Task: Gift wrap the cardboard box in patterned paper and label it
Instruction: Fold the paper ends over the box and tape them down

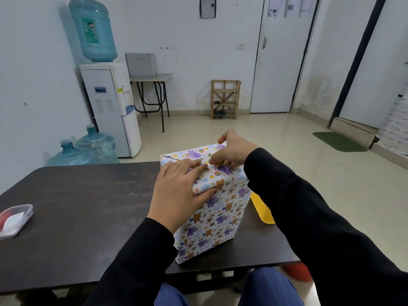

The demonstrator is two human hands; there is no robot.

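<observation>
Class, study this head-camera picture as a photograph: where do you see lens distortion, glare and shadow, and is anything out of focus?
Head view: wide-angle bending bows the door frame and the dark table edge; soft glare sheens the tiled floor; the left hand casts only faint shadow on the wrapped box; lighting is even and diffuse; the box's print stays sharp, nothing clearly out of focus.

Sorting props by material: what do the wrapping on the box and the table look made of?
The wrapping looks like thin matte paper: printed bears and elephants, sharp creases at the folded corners. The table seems dark wood or laminate, semi-gloss with scuffed pale patches; which one, I cannot tell.
</observation>
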